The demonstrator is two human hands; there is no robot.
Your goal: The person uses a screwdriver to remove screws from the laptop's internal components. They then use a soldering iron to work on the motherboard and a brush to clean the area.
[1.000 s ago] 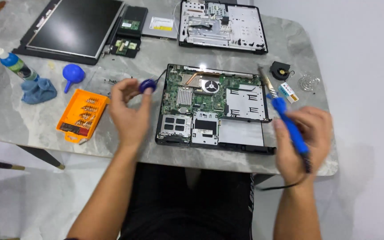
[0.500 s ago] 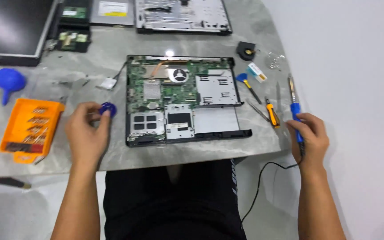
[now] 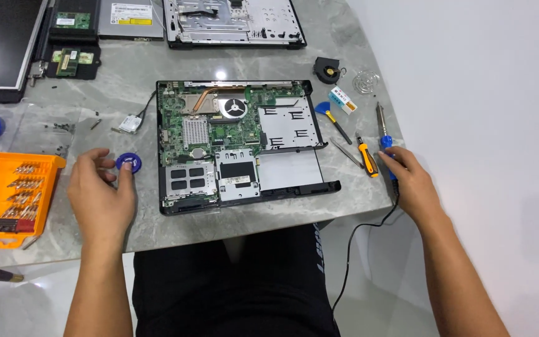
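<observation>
Resting on the marble surface (image 3: 357, 200): opened laptop base (image 3: 238, 143), circuit board exposed, centre. Left hand (image 3: 98, 190) pinches a small blue round tin (image 3: 128, 163) beside the base. Right hand (image 3: 410, 181) grips a blue-handled soldering iron (image 3: 384, 138) far right, laid flat. Disassembly looks done; reassembly outstanding.

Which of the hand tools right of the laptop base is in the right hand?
The blue-handled soldering iron with the black cord, at the table's right edge; the right hand grips it. The orange screwdriver and blue-tipped pry tool lie untouched.
</observation>
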